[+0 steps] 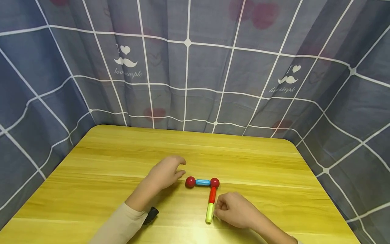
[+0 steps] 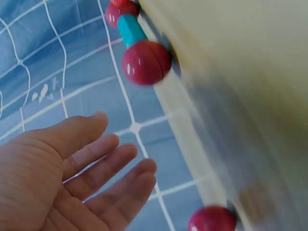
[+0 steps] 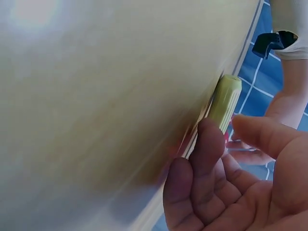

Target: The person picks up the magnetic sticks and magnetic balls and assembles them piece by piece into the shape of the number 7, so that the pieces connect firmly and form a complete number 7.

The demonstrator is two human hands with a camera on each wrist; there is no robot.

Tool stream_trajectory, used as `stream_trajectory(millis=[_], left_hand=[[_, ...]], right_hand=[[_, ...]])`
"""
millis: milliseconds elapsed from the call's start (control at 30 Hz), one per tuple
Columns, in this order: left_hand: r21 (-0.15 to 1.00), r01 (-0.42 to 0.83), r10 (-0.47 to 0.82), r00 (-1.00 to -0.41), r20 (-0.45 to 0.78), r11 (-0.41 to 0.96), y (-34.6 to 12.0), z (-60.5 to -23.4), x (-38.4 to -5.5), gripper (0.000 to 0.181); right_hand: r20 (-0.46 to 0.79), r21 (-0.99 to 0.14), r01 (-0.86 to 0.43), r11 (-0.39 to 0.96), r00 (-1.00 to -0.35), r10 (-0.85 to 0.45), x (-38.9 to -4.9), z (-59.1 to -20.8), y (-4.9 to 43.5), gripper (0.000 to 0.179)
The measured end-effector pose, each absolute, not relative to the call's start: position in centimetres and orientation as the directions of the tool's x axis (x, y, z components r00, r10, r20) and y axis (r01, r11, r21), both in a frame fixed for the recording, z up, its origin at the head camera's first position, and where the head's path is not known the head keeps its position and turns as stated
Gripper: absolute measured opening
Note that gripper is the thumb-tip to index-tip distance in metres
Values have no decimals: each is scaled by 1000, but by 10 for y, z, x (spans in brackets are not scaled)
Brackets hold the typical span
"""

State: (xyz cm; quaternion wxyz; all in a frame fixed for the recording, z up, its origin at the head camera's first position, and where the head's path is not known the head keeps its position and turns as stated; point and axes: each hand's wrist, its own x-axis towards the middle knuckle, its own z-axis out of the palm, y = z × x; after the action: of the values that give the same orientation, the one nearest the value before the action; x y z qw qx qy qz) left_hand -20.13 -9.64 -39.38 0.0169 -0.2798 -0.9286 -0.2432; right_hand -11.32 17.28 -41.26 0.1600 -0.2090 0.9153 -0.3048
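On the table lies a joined chain of toy rods and balls: a left red ball (image 1: pixel 190 182), a blue rod (image 1: pixel 202 182), a right red ball (image 1: pixel 214 182), a red rod (image 1: pixel 212 195) and a yellow-green rod (image 1: pixel 210 213). My left hand (image 1: pixel 166 172) hovers left of the chain, thumb and fingers apart, holding nothing. Another red ball (image 2: pixel 212 220) shows low in the left wrist view; the head view does not show it. My right hand (image 1: pixel 236 210) is beside the yellow-green rod, fingers loosely bent, fingertips right at its side.
The wooden table (image 1: pixel 122 145) has rounded back corners. A grey-blue checked curtain (image 1: pixel 170 67) hangs behind it and along both sides. A black piece (image 1: pixel 150 215) sticks out at my left sleeve.
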Motion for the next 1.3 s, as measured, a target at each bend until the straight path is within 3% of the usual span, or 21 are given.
stream_trajectory(millis=[233,400,600,733,900,1300], left_hand=[[389,497,449,-868,213,776,-127,-393,-212,28],[327,453,414,-891,187,829,-139,-393,-214,33],[290,411,400,-911,99,864,-146,-397,-211,33],[296,418,415,-906,77,859,-148,-403,-210,23],[278,437,432,-898,81,855,-148,-406,-205,17],[404,412,442,-897,21,817,-128,-402,-172,31]], right_hand=[[-100,-593,-365,718,-852,-515,-120,-405,175,8],[39,-520,-479,707,-840,-541,-124,-401,176,13],[188,-341,-703,624,-702,-687,-126,-401,173,25],[188,-268,-788,554,-607,-773,-127,-403,171,27],[151,-221,-836,502,-538,-829,-127,-406,169,27],[117,-215,-871,441,-472,-874,-130,-414,165,21]])
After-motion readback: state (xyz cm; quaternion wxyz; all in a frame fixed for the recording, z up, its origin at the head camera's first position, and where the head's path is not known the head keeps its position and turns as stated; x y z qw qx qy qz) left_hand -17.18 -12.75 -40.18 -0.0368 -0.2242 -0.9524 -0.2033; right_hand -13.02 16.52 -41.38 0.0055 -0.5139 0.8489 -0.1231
